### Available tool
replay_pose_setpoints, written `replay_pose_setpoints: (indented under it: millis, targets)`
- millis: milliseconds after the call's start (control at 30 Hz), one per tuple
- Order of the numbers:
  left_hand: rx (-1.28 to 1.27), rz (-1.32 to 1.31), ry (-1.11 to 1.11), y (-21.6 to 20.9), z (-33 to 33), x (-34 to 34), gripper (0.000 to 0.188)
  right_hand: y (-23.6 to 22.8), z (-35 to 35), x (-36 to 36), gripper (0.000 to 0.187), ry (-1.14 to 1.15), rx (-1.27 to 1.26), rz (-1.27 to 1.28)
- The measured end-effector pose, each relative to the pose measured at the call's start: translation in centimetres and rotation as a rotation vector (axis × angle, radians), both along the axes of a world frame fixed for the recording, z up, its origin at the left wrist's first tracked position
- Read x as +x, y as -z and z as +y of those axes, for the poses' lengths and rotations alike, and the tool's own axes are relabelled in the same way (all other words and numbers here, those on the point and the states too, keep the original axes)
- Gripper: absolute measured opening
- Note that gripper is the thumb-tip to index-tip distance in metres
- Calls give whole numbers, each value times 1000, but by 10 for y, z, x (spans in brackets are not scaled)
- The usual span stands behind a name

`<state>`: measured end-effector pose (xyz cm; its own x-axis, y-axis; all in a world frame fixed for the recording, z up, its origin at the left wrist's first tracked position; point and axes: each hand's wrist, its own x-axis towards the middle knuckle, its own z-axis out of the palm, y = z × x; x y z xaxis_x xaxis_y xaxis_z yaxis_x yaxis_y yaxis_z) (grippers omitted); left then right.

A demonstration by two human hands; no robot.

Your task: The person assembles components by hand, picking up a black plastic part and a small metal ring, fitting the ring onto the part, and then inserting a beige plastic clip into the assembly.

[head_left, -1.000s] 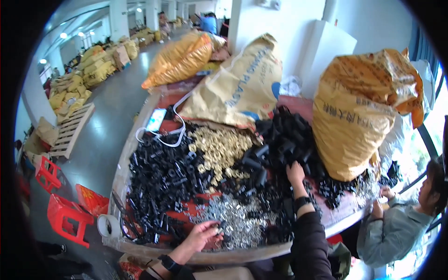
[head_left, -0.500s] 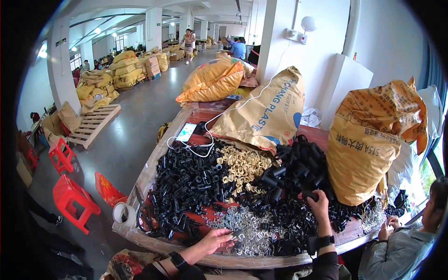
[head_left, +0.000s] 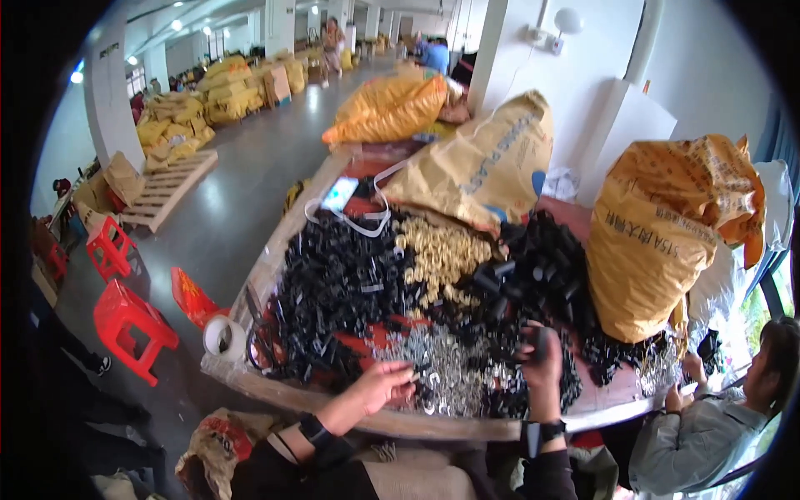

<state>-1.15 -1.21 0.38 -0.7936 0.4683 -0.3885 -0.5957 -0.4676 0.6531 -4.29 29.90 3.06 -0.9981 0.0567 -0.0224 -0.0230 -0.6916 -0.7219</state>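
Note:
My left hand (head_left: 382, 388) is closed in a pinch at the near edge of a pile of small silver metal clips (head_left: 446, 367); what sits between its fingertips is too small to name. Farther right, my right hand (head_left: 543, 368) is blurred but curls round a black plastic fitting (head_left: 542, 340). It hovers above the small black parts beside the clips. Beyond the hands lie a heap of small black plastic parts (head_left: 333, 287), a heap of beige clips (head_left: 437, 254) and a stack of larger black fittings (head_left: 542, 265).
A phone (head_left: 340, 195) with a white cable rests at the table's far left. Large sacks (head_left: 654, 242) stand along the back and right. A co-worker (head_left: 708, 433) sits at the right. A tape roll (head_left: 225, 336) is by the left edge, near red stools (head_left: 132, 329).
My right hand has drawn back and left from the larger fittings, with a black fitting in it. My left hand has shifted slightly left and up. The view has tilted down.

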Motion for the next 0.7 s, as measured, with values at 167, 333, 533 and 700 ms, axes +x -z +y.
replay_pose_setpoints:
  millis: [167, 333, 533, 700]
  targets:
    - [-126, 184, 89, -26, 6, -7, 25, 0, -106, 17, 40, -520, 853, 44]
    - [-370, 351, 165, -26, 4, -15, 23, 0, -116, 11, 44, -428, 1027, 261]
    - [-342, 368, 315, -20, 2, -25, 27, 7, -109, 5, 47, -515, 979, 227]
    - [-327, 342, 278, -14, -6, -33, 26, -4, -83, 0, 51, -467, 1169, 274]
